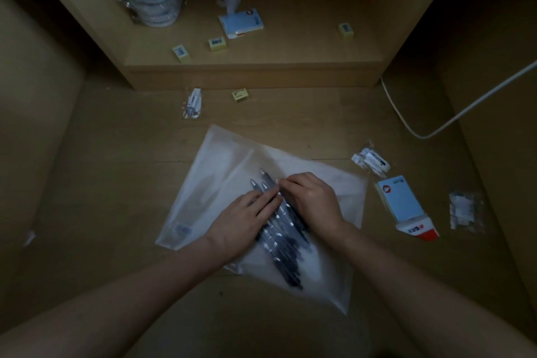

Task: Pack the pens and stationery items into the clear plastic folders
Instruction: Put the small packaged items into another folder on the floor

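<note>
Head view, only view I have; dim light, some blur.

Clear plastic folders (220,183) lie near the middle of the tabletop (116,285), skewed to its front edge; there seem to be two overlapping sheets, though I cannot tell for certain how many. A bundle of dark pens (280,229) lies on or in the upper folder, tips pointing toward the far edge; whether they are fully under the plastic or resting on top I cannot tell.

Left hand (241,218) lies flat, fingers straight, pressing on the pens from the left side; right hand (313,200) has its fingers curled, pinching at the pens or the folder edge right beside the pen tips; which of the two it holds I cannot resolve.

Judgement on progress: early to middle; pens are at the folder, insertion looks in hand but not confirmed finished.

Left to pack, as I read it: blue notepad pack (402,203) and a small wrapped packet (372,161) toward the right edge of the tabletop; a clear bag of small items (465,211) further right; another wrapped packet (193,103) and a yellow eraser-like block (239,95) near the far edge.

On the raised shelf (290,46) behind: second notepad pack (242,23); three more yellow blocks (217,43); all well apart from the folders.
</note>
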Demonstrator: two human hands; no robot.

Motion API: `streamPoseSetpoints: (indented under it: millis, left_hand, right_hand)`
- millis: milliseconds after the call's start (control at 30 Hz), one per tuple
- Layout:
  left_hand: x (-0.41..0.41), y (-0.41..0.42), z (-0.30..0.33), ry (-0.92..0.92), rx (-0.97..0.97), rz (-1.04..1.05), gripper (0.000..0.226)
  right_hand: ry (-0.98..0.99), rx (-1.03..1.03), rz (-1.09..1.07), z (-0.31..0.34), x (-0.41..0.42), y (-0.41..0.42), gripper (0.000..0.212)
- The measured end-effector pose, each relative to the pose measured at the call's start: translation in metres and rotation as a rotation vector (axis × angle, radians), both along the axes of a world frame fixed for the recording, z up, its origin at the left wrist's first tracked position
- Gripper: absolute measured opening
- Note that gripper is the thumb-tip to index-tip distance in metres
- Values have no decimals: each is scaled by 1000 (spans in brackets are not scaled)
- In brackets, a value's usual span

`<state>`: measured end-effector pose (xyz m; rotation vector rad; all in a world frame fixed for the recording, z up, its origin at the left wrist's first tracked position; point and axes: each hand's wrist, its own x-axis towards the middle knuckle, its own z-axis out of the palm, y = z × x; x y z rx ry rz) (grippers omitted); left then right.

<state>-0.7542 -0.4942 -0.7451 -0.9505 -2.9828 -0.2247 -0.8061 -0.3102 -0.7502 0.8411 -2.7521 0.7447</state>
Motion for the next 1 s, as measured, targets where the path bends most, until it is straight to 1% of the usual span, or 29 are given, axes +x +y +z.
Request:
streamPoseSetpoints:
  millis: [167,233,300,400,500,533,600,633,700,733,833,867,933,967,1000]
  left_hand:
    - [2,0,0,55,21,-4,54]
    - [3,1,2,38,17,7,70]
    - [4,1,5,30,-5,24,77]
    - [4,1,6,31,2,36,75]
    - [6,0,3,21,58,49,62]
    - [7,-1,3,-5,81,67,62]
    - [9,0,6,-52,109,85,74]
    - [9,0,7,-61,104,84,81]
    - [8,2,11,-54,77,88,85]
    - [8,2,10,-38,59,86,83]
    - [8,1,5,-1,50,55,61]
    - [8,0,3,-3,42,48,62]
    - [6,-1,2,-12,15,38,74]
    - [5,-2,1,-11,12,31,74]
    - [4,-2,1,-2,22,25,68]
  right_hand:
    - [66,-7,18,-1,0,-1,23]
    - [67,0,41,-1,-1,0,22]
    - [57,22,67,-1,-3,1,26]
    - [32,49,90,1,-5,0,32]
    - [8,73,118,2,-7,-1,33]
    - [-3,80,124,2,-7,-1,33]
    - [-17,99,130,4,-6,0,32]
    - [-20,119,133,4,-6,0,32]
    - [-14,176,145,5,-5,0,35]
    - [-6,216,155,6,-5,0,38]
    - [31,331,200,10,-10,-2,40]
    - [39,373,221,12,-11,-4,39]
    - [56,452,263,19,-13,-8,35]
    - [58,481,284,22,-15,-10,32]
    - [55,500,304,25,-16,-13,30]
